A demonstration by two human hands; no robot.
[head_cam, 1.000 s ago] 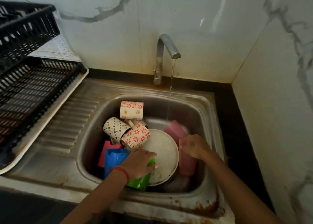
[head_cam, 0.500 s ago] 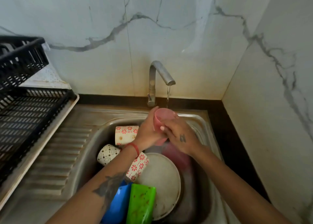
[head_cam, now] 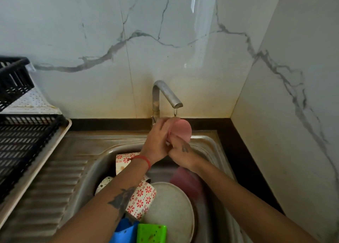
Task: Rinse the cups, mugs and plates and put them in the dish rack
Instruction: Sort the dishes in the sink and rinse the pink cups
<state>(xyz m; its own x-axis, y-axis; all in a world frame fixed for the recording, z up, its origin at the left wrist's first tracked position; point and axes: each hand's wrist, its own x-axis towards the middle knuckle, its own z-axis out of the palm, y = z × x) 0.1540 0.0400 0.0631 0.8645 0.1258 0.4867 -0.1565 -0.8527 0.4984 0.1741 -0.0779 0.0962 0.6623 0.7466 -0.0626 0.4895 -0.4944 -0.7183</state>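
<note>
I hold a pink cup [head_cam: 180, 129] right under the tap [head_cam: 167, 94], where a thin stream of water runs onto it. My left hand [head_cam: 158, 140] grips its left side and my right hand [head_cam: 180, 152] grips it from below. Its flat base faces me. In the sink [head_cam: 211, 143] below lie red-flowered mugs [head_cam: 142, 198], a second flowered mug [head_cam: 122, 160], a dotted white mug [head_cam: 104, 185], a pale plate [head_cam: 171, 211], another pink cup [head_cam: 187, 184], a blue cup [head_cam: 124, 231] and a green cup [head_cam: 151, 233]. The black dish rack [head_cam: 23, 141] stands at the left.
A ribbed steel drainboard [head_cam: 55, 184] lies between the sink and the rack's cream tray [head_cam: 62, 132]. Marble walls close the back and the right side. A dark counter strip [head_cam: 244, 151] runs along the right of the sink.
Both hands took the pink cup out of the sink and raised it to the tap. Since half a second ago the cup has turned, so its base now faces me.
</note>
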